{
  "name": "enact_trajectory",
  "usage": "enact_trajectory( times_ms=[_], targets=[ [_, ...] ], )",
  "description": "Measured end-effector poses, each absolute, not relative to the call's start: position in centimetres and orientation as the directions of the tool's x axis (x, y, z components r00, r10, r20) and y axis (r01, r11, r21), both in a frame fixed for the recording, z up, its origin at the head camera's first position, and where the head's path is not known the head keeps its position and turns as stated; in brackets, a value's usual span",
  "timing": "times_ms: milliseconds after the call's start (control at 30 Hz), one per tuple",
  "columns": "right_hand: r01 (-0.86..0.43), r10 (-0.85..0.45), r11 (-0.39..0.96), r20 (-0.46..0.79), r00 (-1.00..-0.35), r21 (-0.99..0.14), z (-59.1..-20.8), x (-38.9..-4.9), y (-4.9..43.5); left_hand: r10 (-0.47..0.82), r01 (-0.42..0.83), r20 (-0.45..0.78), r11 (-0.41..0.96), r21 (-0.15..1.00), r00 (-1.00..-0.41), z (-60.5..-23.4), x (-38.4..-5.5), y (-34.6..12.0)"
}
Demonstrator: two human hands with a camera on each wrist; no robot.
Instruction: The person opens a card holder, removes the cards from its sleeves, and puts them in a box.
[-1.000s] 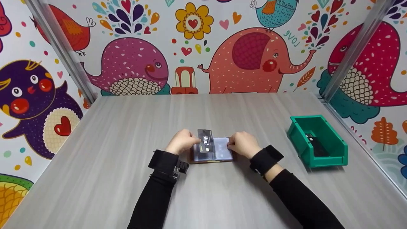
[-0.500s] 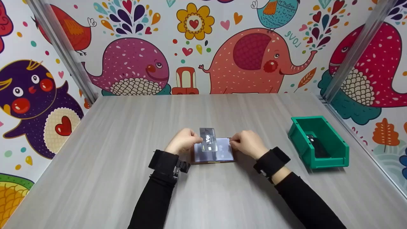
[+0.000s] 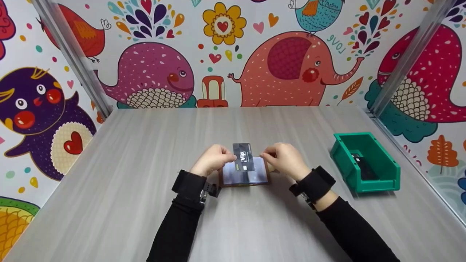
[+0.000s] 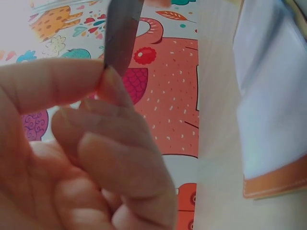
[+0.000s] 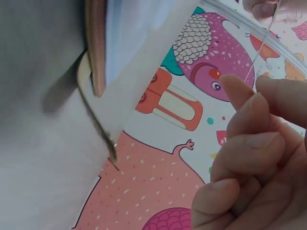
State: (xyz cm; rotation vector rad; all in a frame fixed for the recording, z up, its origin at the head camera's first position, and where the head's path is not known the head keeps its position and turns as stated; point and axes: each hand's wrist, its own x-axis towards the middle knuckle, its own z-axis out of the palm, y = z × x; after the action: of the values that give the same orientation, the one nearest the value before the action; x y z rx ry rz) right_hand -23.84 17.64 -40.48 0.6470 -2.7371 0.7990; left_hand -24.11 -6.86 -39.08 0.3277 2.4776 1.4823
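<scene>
My left hand [image 3: 214, 159] pinches a dark card printed "Vip" [image 3: 244, 153] between thumb and forefinger. The card stands upright above an open brown card holder [image 3: 233, 185] with clear plastic pages. In the left wrist view, the card [image 4: 122, 38] is nearly edge-on, and part of the card holder [image 4: 271, 173] lies at the right. My right hand [image 3: 285, 158] is beside the card, its fingers curled and thumb close to forefinger. A thin line, apparently the card's edge, meets these fingertips in the right wrist view; whether they touch it, I cannot tell.
A green bin [image 3: 375, 185] stands on the right of the table, with a dark flat item [image 3: 364, 169] inside. The card holder's strap [image 5: 96, 115] sticks out on its right side. Printed walls [image 3: 218, 54] and metal posts [image 3: 72, 54] border the table.
My left hand has shifted slightly right and up with the card. My right hand has let go of the card holder's right edge and risen a little; the strap now shows there.
</scene>
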Motion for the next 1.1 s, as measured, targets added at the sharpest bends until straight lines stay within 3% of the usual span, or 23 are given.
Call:
enact_trajectory(
  times_ms=[833, 1100],
  targets=[
    [-0.466, -0.353, 0.737, 0.309, -0.883, -0.490, -40.4, -23.2, 16.5, 0.333, 0.086, -0.076, 0.447, 0.891, -0.940, -39.4, -23.6, -5.2],
    [-0.439, -0.314, 0.691, 0.309, -0.898, -0.575, -40.4, -23.2, 16.7, 0.298, 0.103, -0.044, 0.460, 0.882, -0.954, -39.6, -23.4, -4.6]
  ],
)
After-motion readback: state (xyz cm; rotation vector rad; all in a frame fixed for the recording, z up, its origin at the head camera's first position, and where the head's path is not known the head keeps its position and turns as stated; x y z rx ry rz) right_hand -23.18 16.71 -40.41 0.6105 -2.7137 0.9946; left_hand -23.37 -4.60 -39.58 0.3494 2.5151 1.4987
